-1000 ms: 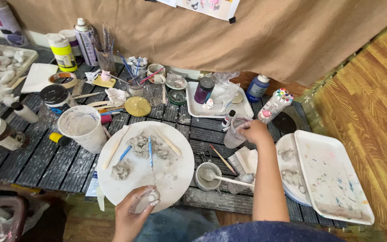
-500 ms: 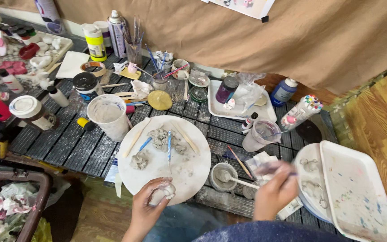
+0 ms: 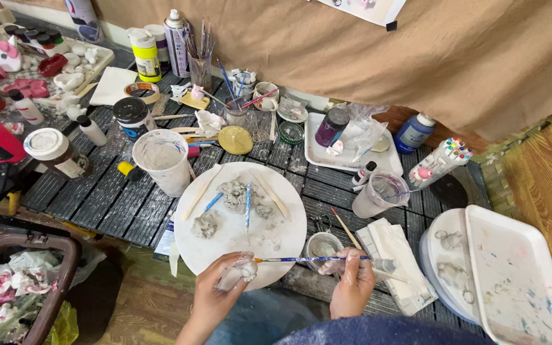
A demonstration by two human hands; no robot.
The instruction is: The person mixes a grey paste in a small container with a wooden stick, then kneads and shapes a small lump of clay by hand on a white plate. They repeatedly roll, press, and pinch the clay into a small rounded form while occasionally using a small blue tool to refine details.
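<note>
My left hand point(image 3: 215, 295) holds a small grey-white clay figure point(image 3: 245, 269) at the near edge of a round white board point(image 3: 282, 227). My right hand point(image 3: 351, 284) grips a thin blue-handled paintbrush point(image 3: 308, 259), held level, with its tip touching the clay figure. Lumps of grey clay point(image 3: 236, 195), wooden sticks and a blue tool lie on the board. A small cup point(image 3: 322, 245) with a stick in it stands between the board and my right hand. A clear plastic cup of cloudy water point(image 3: 380, 193) stands farther back on the right.
A white bucket point(image 3: 162, 161) stands left of the board. Paint bottles, a jar of brushes point(image 3: 201, 69), a white tray point(image 3: 346, 148) and a marker pack point(image 3: 439, 161) crowd the dark slatted table. Paint-stained white trays point(image 3: 519, 281) lie at right. A waste bin point(image 3: 20, 284) sits lower left.
My right hand has come back from the water cup at the right, picked up the paintbrush and brought its tip to the clay figure. The left hand has kept holding the figure.
</note>
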